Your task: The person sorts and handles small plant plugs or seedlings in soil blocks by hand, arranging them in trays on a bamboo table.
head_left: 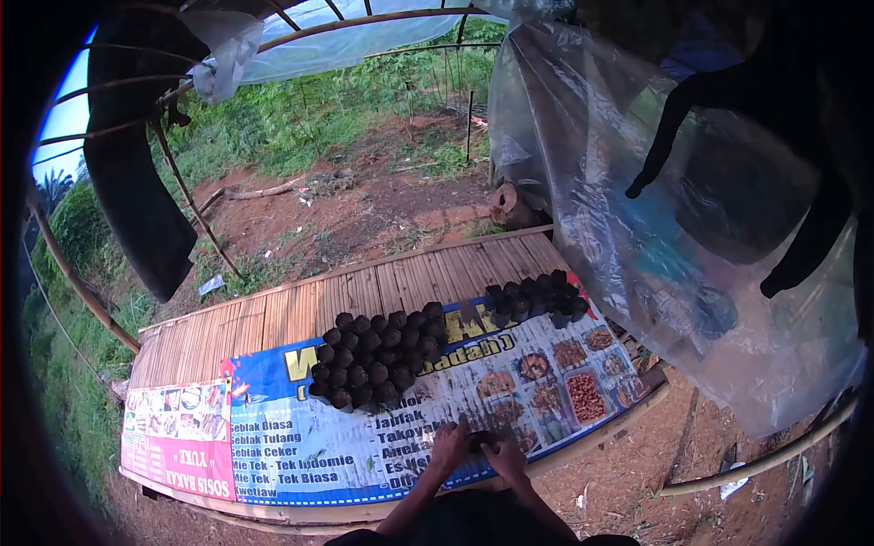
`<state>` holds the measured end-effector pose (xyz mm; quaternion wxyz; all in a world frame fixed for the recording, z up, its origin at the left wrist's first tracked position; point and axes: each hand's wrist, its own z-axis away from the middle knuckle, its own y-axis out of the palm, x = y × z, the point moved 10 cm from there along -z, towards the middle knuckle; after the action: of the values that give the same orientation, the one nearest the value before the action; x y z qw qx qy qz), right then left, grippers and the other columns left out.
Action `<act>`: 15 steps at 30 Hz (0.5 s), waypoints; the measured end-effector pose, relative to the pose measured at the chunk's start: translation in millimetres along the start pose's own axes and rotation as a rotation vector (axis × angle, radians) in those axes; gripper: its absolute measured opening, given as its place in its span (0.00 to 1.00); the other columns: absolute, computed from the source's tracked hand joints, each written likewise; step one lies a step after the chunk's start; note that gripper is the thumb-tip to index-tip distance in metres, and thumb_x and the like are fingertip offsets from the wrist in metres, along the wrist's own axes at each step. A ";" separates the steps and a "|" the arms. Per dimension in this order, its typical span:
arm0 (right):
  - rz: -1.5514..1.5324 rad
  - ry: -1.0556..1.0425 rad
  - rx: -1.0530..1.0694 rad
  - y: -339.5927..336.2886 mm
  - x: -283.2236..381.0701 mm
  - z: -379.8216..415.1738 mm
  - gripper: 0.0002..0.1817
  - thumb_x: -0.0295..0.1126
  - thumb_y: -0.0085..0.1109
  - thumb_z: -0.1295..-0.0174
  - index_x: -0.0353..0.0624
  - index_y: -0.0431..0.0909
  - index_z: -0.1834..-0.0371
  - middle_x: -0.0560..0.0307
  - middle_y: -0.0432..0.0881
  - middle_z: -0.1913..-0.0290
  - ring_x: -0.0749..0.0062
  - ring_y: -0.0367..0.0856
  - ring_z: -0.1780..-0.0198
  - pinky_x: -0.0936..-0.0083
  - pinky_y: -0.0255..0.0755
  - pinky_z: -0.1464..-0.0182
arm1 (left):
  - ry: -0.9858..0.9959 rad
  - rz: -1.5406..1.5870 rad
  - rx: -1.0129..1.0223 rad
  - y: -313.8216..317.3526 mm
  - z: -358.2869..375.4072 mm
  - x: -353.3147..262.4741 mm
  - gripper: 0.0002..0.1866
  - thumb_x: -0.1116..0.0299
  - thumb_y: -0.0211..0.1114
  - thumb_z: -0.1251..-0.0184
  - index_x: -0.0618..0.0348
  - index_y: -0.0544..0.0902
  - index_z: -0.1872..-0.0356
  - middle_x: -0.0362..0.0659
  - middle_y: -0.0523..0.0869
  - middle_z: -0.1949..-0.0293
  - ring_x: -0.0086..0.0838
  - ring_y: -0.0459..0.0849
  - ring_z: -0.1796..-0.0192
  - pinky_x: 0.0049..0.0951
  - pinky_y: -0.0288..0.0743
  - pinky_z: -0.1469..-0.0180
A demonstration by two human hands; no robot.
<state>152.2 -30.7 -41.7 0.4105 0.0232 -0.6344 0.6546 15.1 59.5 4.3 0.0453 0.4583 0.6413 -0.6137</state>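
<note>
left hand (448,448) and right hand (507,458) are both holding one dark piece (476,441) between them | printed banner (300,428) is lying beneath them | larger pile of dark lumps (373,357) is sitting beyond the hands, leftward | smaller cluster (537,298) is resting farther off, rightward

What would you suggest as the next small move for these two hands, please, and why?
Probably set the small dark piece down beside the larger group of dark pieces: the left hand and right hand hold it between them near the front edge of the banner, and similar-looking pieces sit bunched together farther back.
</note>
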 end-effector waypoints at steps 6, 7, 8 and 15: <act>-0.089 0.000 -0.028 16.8 -9.7 -1.4 0.22 0.53 0.56 0.44 0.43 0.81 0.74 0.46 0.82 0.75 0.47 0.82 0.66 0.54 0.74 0.62 | 0.011 -0.080 0.007 17.5 4.8 13.5 0.19 0.68 0.63 0.45 0.62 0.78 0.51 0.52 0.82 0.71 0.48 0.81 0.65 0.46 0.75 0.60; -0.053 -0.011 -0.035 16.2 -8.9 -1.0 0.20 0.51 0.54 0.43 0.44 0.81 0.72 0.44 0.82 0.71 0.46 0.82 0.64 0.53 0.74 0.61 | 0.020 -0.083 -0.008 17.1 5.0 14.1 0.19 0.68 0.63 0.45 0.62 0.78 0.51 0.52 0.82 0.71 0.48 0.81 0.65 0.46 0.75 0.60; -0.016 -0.019 -0.041 15.4 -8.8 -1.7 0.18 0.50 0.52 0.42 0.46 0.82 0.69 0.43 0.83 0.68 0.45 0.82 0.62 0.53 0.74 0.59 | -0.018 -0.023 0.006 20.0 6.4 19.0 0.19 0.69 0.63 0.46 0.62 0.78 0.52 0.52 0.83 0.72 0.48 0.81 0.66 0.45 0.75 0.61; 0.007 -0.034 -0.036 3.2 -1.4 -3.1 0.17 0.48 0.52 0.42 0.47 0.81 0.70 0.43 0.83 0.69 0.44 0.81 0.63 0.51 0.73 0.59 | -0.114 0.107 0.018 8.6 18.3 19.1 0.28 0.69 0.62 0.47 0.54 0.75 0.41 0.56 0.83 0.72 0.51 0.82 0.66 0.49 0.77 0.59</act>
<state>152.8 -28.3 -45.7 0.3977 0.0245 -0.6532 0.6439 0.4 53.0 -18.3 0.1103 0.4567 0.6069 -0.6411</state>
